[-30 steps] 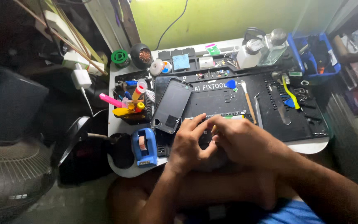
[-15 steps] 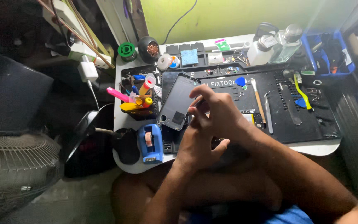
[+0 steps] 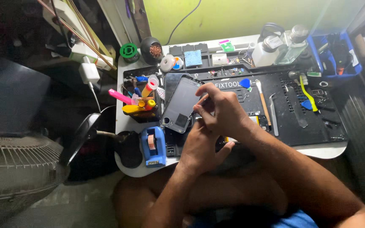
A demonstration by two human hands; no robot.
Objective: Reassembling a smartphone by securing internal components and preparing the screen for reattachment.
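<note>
My right hand (image 3: 221,110) reaches across the black repair mat (image 3: 317,126), its fingertips pinched together at the right edge of a dark phone panel (image 3: 181,103) that lies tilted on the mat's left part. Whether the fingers grip the panel or something small I cannot tell. My left hand (image 3: 199,148) lies just below and partly under the right one, thumb sticking out to the right, its fingers hidden. A small board with a yellow patch (image 3: 259,121) shows beside my right wrist.
Left of the panel are a holder of pens and tubes (image 3: 138,103) and a blue tape dispenser (image 3: 153,145). Tweezers and a spudger (image 3: 263,103) lie on the mat. Bottles (image 3: 275,48) and a blue bin (image 3: 339,55) stand at the back right. A fan (image 3: 17,164) stands left.
Both hands have moved from the near middle of the mat up and left to the phone panel's edge. The view has tilted and shifted slightly.
</note>
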